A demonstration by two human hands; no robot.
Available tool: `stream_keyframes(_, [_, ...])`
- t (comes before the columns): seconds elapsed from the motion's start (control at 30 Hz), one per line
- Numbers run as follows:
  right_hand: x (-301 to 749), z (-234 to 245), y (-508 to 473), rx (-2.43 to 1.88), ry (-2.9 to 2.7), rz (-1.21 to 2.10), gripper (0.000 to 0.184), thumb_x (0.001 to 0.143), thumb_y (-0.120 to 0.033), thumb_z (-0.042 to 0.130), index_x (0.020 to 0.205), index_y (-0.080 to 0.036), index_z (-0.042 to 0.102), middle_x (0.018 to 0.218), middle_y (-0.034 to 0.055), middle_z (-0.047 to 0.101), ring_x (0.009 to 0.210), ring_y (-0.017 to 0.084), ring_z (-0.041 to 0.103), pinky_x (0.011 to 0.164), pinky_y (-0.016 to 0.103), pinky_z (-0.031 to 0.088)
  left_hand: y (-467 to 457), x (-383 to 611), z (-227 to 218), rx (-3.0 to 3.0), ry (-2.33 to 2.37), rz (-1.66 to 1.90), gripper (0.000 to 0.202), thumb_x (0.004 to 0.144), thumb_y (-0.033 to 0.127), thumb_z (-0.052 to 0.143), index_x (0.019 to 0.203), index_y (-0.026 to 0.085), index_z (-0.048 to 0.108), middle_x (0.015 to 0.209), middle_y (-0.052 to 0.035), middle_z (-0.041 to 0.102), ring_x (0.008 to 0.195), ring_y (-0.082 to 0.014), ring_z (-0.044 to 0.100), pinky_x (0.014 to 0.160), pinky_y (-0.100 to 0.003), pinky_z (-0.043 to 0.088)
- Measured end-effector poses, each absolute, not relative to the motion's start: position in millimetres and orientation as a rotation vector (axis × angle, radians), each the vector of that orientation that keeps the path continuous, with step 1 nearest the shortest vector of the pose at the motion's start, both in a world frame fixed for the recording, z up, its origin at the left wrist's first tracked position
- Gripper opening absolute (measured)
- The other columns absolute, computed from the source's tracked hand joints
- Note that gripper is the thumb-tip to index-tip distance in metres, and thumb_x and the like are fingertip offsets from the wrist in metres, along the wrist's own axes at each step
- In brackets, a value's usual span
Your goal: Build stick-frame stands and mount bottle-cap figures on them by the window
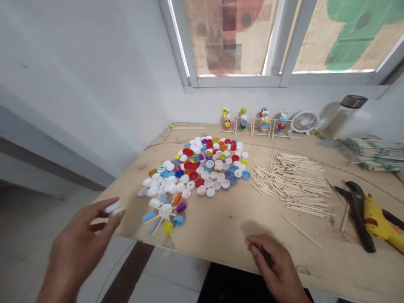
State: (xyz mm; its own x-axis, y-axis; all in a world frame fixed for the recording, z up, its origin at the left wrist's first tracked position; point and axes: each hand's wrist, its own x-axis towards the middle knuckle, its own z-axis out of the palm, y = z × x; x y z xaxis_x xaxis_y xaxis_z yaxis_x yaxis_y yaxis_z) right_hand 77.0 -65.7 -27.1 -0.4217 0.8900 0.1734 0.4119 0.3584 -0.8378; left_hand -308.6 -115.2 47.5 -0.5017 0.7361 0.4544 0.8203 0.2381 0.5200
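Note:
My left hand (80, 244) hovers off the board's near left corner, its fingers pinched on a white bottle cap (114, 207). My right hand (276, 263) rests on the wooden board (221, 223) near its front edge, fingers curled; whether anything lies under them is hidden. Between the hands lies a wheel (166, 212) made of sticks with a white cap at the hub and coloured caps on the spokes. Behind it spreads a heap of many coloured bottle caps (202, 168). To the right lies a pile of thin wooden sticks (293, 183).
A yellow glue gun (380, 221) and black pliers (358, 214) lie at the right. Several small cap-and-stick models (252, 122) stand along the back, beside a small white fan (304, 122), a clear bottle (341, 115) and a bagged bundle of sticks (375, 153). A window is behind.

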Motion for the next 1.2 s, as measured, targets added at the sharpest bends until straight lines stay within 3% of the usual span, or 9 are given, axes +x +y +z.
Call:
stream_keyframes(0.07, [76.1,-26.1,-65.4,-1.132,-1.994,0.976,0.016,0.092,-0.027,0.05,0.1,-0.025,0.063,0.088,0.002,0.069,0.082,0.016,0.065,0.073,0.024,0.05,-120.0,-266.5,55.4,-1.534,-2.408,-1.091,0.028,0.081,0.048,0.048,0.102,0.033,0.06,0.105,-0.0032,0.063,0.064,-0.0174,0.062,0.051,-0.034,0.053])
stream_keyframes(0.13, [75.3,-24.4,-65.1,-1.135,-1.999,0.98,0.017,0.092,-0.027,0.05,0.1,-0.024,0.064,0.087,0.0023,0.069,0.081,0.016,0.065,0.073,0.024,0.05,-116.3,-223.3,51.8,-1.822,-2.362,-1.09,0.031,0.081,0.045,0.053,0.108,0.031,0.058,0.115,-0.0029,0.061,0.066,-0.0145,0.063,0.053,-0.029,0.054])
stream_keyframes(0.23, [74.7,-21.1,-65.6,-1.133,-1.986,0.975,0.017,0.092,-0.026,0.049,0.101,-0.024,0.064,0.089,0.0028,0.069,0.083,0.016,0.064,0.074,0.024,0.049,-98.0,-169.7,30.0,-2.13,-2.11,-1.108,0.026,0.084,0.036,0.051,0.107,0.027,0.061,0.112,-0.0047,0.063,0.08,-0.0154,0.065,0.067,-0.028,0.057])
stream_keyframes(0.33, [75.0,-18.4,-66.6,-1.127,-1.969,0.982,0.019,0.092,-0.026,0.048,0.102,-0.024,0.064,0.091,0.0033,0.069,0.084,0.016,0.064,0.075,0.025,0.049,-77.3,-136.3,6.6,-2.349,-1.988,-0.995,0.028,0.085,0.022,0.046,0.109,0.024,0.06,0.109,-0.0071,0.064,0.098,-0.0184,0.062,0.083,-0.032,0.054])
stream_keyframes(0.47, [75.3,-18.2,-67.1,-1.133,-1.977,0.976,0.02,0.092,-0.024,0.048,0.104,-0.023,0.064,0.089,0.0039,0.069,0.083,0.016,0.064,0.075,0.025,0.049,-65.7,-120.9,-7.3,-2.39,-1.922,-0.882,0.031,0.081,0.016,0.047,0.108,0.021,0.06,0.109,-0.0091,0.064,0.098,-0.0217,0.061,0.083,-0.039,0.054])
stream_keyframes(0.67, [75.4,-19.3,-65.3,-1.112,-2.014,0.919,0.019,0.09,-0.023,0.049,0.1,-0.022,0.065,0.085,0.0032,0.069,0.078,0.015,0.065,0.072,0.024,0.05,-60.1,-129.0,-7.3,-2.279,-1.986,-1.016,0.028,0.085,0.024,0.047,0.109,0.021,0.061,0.107,-0.0079,0.065,0.101,-0.0205,0.061,0.086,-0.037,0.052])
stream_keyframes(0.83, [75.5,-15.0,-65.1,-1.104,-2.013,0.937,0.02,0.091,-0.025,0.047,0.099,-0.021,0.065,0.084,0.0048,0.069,0.078,0.016,0.064,0.069,0.025,0.049,-48.9,-134.1,-8.9,-2.18,-2.059,-1.068,0.026,0.085,0.027,0.047,0.105,0.022,0.063,0.105,-0.0077,0.066,0.102,-0.0223,0.061,0.088,-0.041,0.051])
stream_keyframes(1.2, [79.5,-10.6,-62.7,-1.087,-1.823,1.137,0.021,0.092,-0.027,0.047,0.099,-0.02,0.065,0.083,0.0042,0.068,0.077,0.015,0.064,0.07,0.024,0.05,-87.9,-126.0,-14.9,-2.202,-2.138,-1.009,0.035,0.083,0.036,0.052,0.116,0.024,0.056,0.109,-0.0054,0.066,0.1,-0.0219,0.061,0.084,-0.037,0.05])
